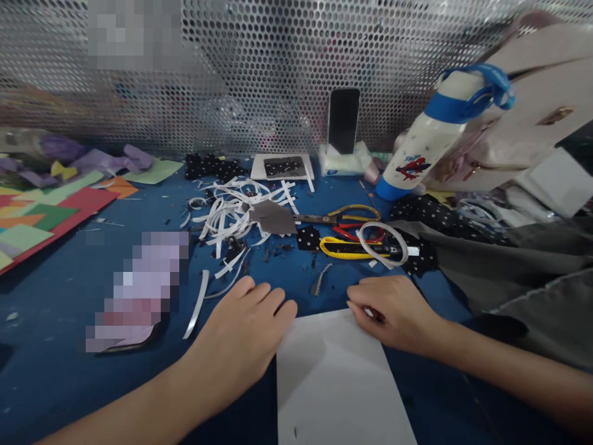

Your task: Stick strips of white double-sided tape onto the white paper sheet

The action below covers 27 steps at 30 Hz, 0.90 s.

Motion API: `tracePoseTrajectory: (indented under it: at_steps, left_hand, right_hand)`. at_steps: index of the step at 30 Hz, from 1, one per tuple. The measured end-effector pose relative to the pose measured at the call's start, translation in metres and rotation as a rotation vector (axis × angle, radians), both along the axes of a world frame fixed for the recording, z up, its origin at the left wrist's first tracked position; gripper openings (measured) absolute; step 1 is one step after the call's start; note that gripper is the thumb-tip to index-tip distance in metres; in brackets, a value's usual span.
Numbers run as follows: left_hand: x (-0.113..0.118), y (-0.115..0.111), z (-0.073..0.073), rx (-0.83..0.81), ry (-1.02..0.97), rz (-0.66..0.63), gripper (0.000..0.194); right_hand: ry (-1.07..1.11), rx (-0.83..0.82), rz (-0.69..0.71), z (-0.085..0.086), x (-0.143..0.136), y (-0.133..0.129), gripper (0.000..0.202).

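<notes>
White sheet (340, 383) lies flat on the blue table (60, 383), at the near middle of the head view; taken as the centre of the clock, 12 pointing away from the wearer. Small dark speck on it toward 6.

Left hand (245, 334): at 10 to 11 o'clock, back upward, beside the sheet's far left corner. Fingers bent downward, tips hidden; cannot tell how far they close, or whether they grip the edge.

Right hand (396, 312): at 1 o'clock, over the far right corner. Fingers curled nearly closed, small dark gap by the thumb; cannot tell whether the sheet is pinched.

Surroundings, by bearing from the sheet:
- 12 o'clock: scissors (324, 219) with yellow handles; nearer, yellow cutter (340, 248) with a pale ring (402, 247) lying across it. Farther, dark-screened phone (343, 120) upright at a tissue pack (343, 162).
- 11 o'clock: tangle of white strips (222, 216), grey piece (273, 217) resting on its right part; beyond, white card (258, 168) with a dotted dark patch.
- 10 o'clock: blurred, pixelated lilac object (152, 272); past it, coloured papers (88, 199).
- 1 o'clock: white bottle (424, 145) with blue base and cap, tilted right against a pale pink bag (523, 117)
</notes>
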State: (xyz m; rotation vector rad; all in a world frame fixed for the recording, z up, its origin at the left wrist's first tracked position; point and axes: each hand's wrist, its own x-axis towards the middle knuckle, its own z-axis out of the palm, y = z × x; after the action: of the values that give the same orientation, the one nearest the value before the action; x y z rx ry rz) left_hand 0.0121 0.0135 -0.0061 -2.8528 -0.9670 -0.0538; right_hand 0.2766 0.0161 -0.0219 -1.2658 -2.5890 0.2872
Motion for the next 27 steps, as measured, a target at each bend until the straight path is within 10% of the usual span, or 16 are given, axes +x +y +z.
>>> tracePoseTrajectory:
  at_steps: [12, 17, 27]
  left_hand:
    - [-0.013, 0.004, 0.029, 0.100, -0.016, 0.010, 0.022]
    - [-0.003, -0.022, 0.007, -0.074, -0.104, -0.298, 0.048]
    - [0.000, -0.035, -0.005, -0.233, -0.058, -0.238, 0.066]
  right_hand:
    - [-0.065, 0.041, 0.000, 0.006, -0.002, -0.005, 0.020]
    - [-0.089, 0.081, 0.019, 0.010, -0.001, -0.010, 0.025]
    - [-0.149, 0.076, 0.008, 0.016, 0.007, -0.012, 0.027]
